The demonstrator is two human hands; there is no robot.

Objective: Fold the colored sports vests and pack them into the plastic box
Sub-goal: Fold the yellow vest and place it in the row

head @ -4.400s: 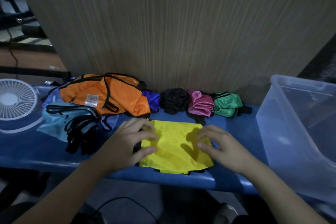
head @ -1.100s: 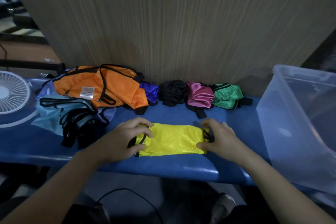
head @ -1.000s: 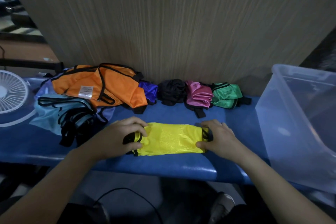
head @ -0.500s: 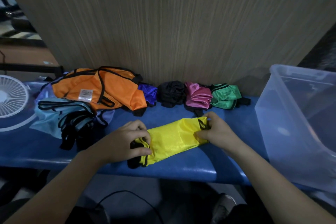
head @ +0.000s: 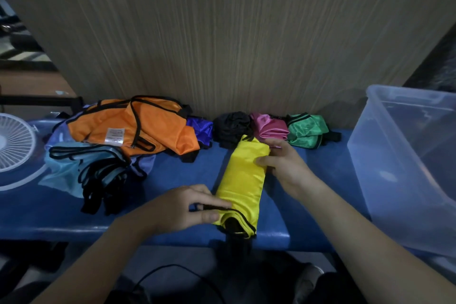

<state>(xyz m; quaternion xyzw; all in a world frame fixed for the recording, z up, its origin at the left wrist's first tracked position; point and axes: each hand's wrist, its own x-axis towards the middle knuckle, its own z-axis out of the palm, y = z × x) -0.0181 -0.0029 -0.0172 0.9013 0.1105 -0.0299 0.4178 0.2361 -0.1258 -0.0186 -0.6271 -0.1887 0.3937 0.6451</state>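
Yellow vest point(head: 243, 175) at frame centre looked light, soft, slippery; left hand point(head: 182, 207) pinched its near end, right hand point(head: 283, 165) gripped its far end.

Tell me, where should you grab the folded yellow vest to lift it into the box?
Best grip the yellow vest by its two short ends, probably from above. It lies as a long narrow strip running from the table's near edge toward the wall, so the middle would likely sag and unfold. The left hand already pinches the near end and the right hand holds the far end.
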